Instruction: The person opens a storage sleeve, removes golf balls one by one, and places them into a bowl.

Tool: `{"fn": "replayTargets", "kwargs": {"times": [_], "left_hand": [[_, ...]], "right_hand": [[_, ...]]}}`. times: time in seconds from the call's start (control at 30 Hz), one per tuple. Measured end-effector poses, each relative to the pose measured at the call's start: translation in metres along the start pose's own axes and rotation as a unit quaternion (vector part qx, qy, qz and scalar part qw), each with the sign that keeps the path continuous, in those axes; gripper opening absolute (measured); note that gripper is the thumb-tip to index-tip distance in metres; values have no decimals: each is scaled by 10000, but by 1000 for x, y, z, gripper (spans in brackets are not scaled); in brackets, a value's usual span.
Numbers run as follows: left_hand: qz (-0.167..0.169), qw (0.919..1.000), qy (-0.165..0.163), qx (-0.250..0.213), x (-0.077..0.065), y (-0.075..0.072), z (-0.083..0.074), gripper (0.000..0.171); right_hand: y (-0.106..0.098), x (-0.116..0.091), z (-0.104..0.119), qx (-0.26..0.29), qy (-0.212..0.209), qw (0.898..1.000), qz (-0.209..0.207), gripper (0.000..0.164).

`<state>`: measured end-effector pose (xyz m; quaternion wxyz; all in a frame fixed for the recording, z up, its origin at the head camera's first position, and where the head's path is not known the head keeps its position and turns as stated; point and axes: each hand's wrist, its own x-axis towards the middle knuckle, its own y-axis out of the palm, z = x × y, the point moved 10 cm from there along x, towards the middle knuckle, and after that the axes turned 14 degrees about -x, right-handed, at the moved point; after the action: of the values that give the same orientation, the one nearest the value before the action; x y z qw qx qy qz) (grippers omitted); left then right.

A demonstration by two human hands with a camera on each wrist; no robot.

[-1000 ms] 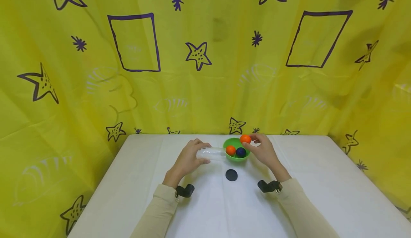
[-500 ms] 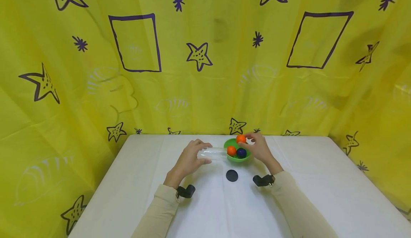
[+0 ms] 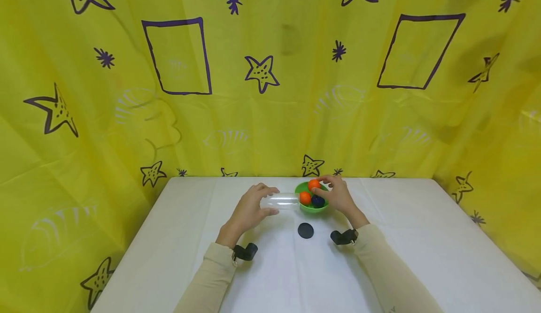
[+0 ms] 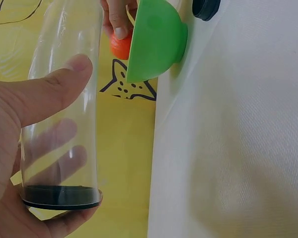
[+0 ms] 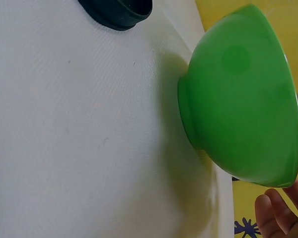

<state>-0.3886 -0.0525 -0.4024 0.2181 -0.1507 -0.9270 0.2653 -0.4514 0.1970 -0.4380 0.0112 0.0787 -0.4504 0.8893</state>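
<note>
My left hand (image 3: 249, 207) grips a clear plastic tube (image 3: 284, 201), which lies level in the head view. A black cap (image 4: 62, 197) closes the tube's end nearer my palm; its other end points at the green bowl (image 3: 313, 210). Over the bowl's far side, my right hand (image 3: 341, 196) pinches an orange ball (image 3: 314, 184) between thumb and fingers. A second orange ball (image 3: 305, 198) and a dark blue ball (image 3: 318, 201) sit in the bowl. From the right wrist, the bowl's wall (image 5: 243, 99) hides the balls and most of the fingers.
In front of the bowl a round black lid (image 3: 305, 231) lies on the white table (image 3: 270, 275). Behind the table's far edge hangs a yellow curtain (image 3: 262, 130) with drawn stars. Each wrist wears a small black camera.
My right hand has moved left and slightly down with the orange ball, from the bowl's right rim to over its far side. The left hand and tube stay nearly still.
</note>
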Motion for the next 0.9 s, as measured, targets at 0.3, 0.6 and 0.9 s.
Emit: {"fn": "replayTargets", "kwargs": {"times": [0.3, 0.6, 0.9], "left_hand": [[-60, 9999, -97, -39, 0, 0, 1, 49], [-45, 9999, -136, 51, 1, 4, 3, 50], [75, 9993, -328, -149, 0, 12, 10, 54]], "right_hand": [[-9, -4, 2, 68, -193, 9991, -377, 34], [-14, -23, -6, 389, -107, 9980, -480, 33], [-26, -43, 3, 279, -172, 9984, -461, 32]]}}
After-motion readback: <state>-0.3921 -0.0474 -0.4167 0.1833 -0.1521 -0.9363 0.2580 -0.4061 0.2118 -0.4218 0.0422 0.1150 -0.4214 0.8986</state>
